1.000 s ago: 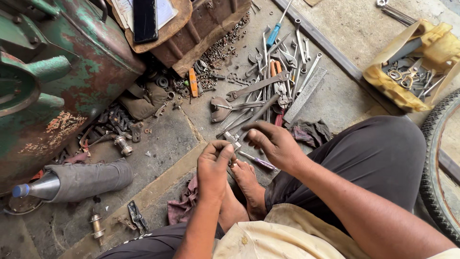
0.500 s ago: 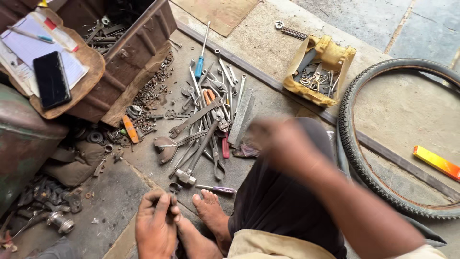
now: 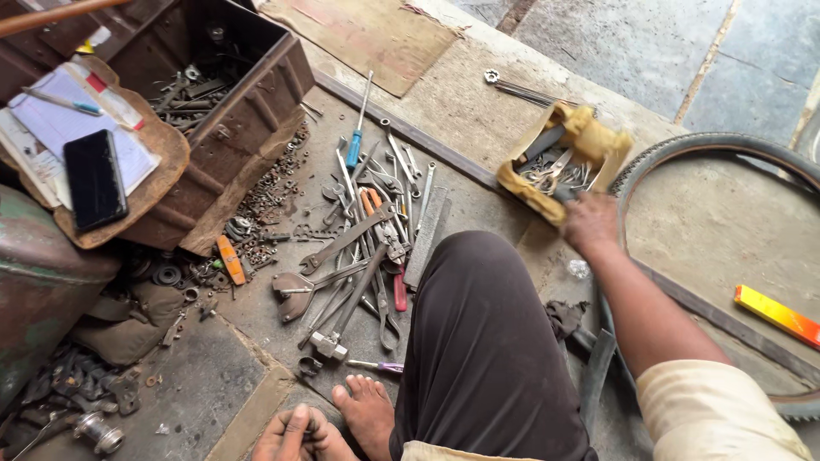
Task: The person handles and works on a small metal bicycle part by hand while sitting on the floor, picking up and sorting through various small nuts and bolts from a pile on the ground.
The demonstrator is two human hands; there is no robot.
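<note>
On the far right of the concrete floor [image 3: 478, 102], the right hand [image 3: 589, 224] reaches out to a torn yellow carton [image 3: 589, 141] that holds small metal tools — thin spanners and something like scissors, too tangled for a sure count. This hand touches the near edge of the carton; its fingers are blurred, so I cannot tell if they are open or already closed on something. The carton lies just beyond the fingers, a little to the far side, and its long axis runs from near-left to far-right. Only the right hand is close to it. The left hand [image 3: 290, 435] is well apart, low at the near edge beside a bare foot [image 3: 369, 408], its fingers curled together; whether it holds a small part is hidden.

Counting what shows: one carton, one bicycle tyre [image 3: 675, 154] lying to the right of it, one yellow-orange bar [image 3: 779, 316] inside the tyre ring. Left of the bent knee lies a heap of spanners and pliers [image 3: 359, 256] — many, not countable — with one blue-handled screwdriver [image 3: 357, 128] at its far end. At far left stands one rusty metal box [image 3: 239, 119], and beside it one black phone [image 3: 96, 181] on papers.
</note>
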